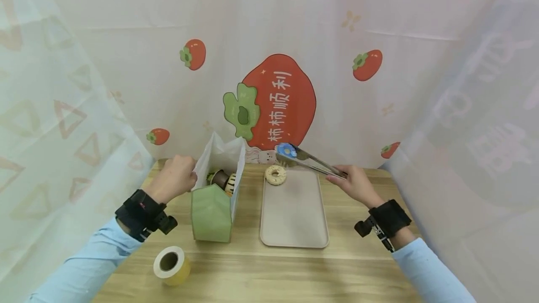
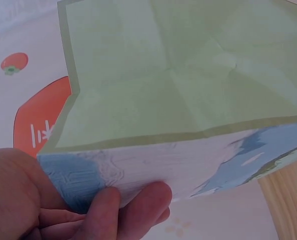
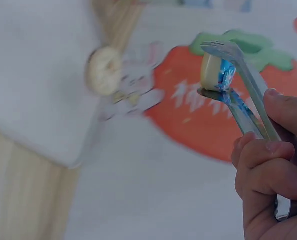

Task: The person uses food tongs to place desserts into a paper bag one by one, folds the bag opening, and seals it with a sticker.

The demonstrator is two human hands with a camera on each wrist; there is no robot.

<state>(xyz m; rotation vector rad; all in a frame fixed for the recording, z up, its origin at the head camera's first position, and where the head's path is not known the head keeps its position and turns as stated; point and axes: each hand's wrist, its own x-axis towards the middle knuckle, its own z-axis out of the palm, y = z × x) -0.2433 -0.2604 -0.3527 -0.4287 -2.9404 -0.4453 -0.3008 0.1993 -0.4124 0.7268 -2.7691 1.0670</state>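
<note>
My left hand pinches the rim of an open green paper bag that stands on the wooden table; in the left wrist view the fingers curl under the bag's edge. Inside the bag lie doughnuts. My right hand grips metal tongs, which clamp a blue-iced doughnut held in the air above the far end of a beige tray. The right wrist view shows the tongs squeezing that doughnut. A cream doughnut lies at the tray's far edge.
A roll of yellow tape sits on the table near the front left. A persimmon-print backdrop hangs close behind the table, and sheer curtains close in both sides.
</note>
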